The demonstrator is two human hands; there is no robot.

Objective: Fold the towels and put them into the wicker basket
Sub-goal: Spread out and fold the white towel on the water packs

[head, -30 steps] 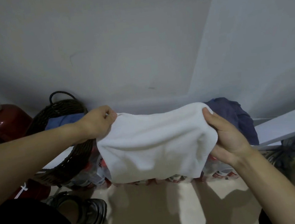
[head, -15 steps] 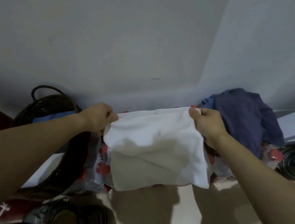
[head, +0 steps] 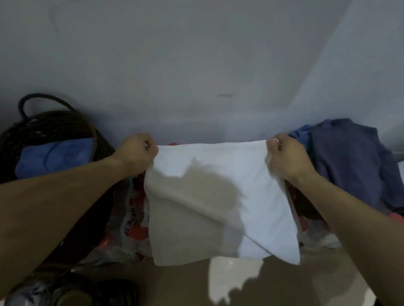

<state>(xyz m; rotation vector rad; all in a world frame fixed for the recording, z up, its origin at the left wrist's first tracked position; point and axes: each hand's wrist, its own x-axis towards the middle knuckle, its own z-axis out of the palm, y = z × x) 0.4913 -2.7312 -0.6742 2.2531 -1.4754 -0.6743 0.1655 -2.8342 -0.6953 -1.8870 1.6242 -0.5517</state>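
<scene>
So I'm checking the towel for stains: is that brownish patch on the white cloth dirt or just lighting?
Head view: the patch on the white cloth towel looks like a cast shadow, soft-edged and matching the shadows on the tan floor; a stain can't be fully ruled out. The frame is dim and slightly blurred, and wide-angle distortion bends the pale wall.

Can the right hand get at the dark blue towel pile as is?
Probably not yet: the right hand pinches the white towel's corner. The dark blue towel pile lies right beside it, nothing between.
</scene>
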